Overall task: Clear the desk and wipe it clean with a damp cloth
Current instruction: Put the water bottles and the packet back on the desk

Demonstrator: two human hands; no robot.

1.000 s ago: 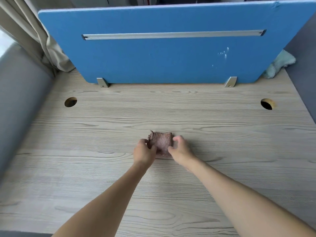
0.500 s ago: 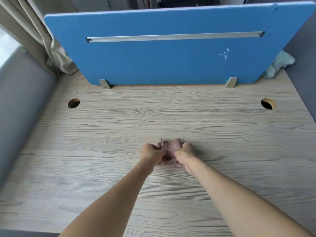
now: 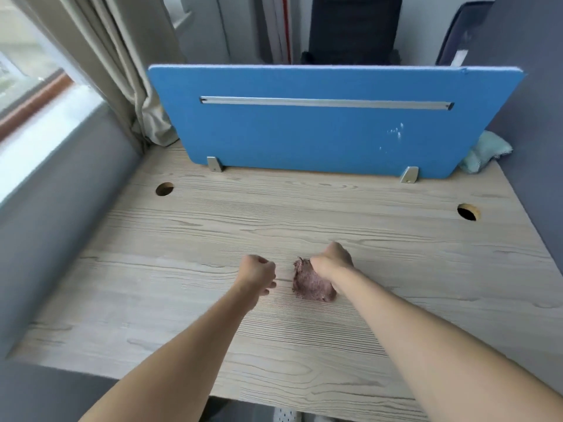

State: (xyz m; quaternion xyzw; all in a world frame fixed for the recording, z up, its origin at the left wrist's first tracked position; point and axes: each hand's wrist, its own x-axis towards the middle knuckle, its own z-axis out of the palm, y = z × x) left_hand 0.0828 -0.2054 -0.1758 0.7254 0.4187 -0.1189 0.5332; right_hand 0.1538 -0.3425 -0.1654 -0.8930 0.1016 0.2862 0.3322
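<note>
Soft daylight comes from the bright, washed-out window point(image 3: 24, 74) on the left; the pale wood-grain counter point(image 3: 335, 214) is evenly lit, without glare; shadows are faint and soft-edged; the whole frame is slightly smeared, most of all at the left; wide-angle distortion bows the blue felt divider panel point(image 3: 304, 141) and the counter's edges.

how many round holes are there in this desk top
2. The left hole lies at the far left of the desk; the right hole at its far right. The forearms cover some surface, so another could be hidden.
</note>
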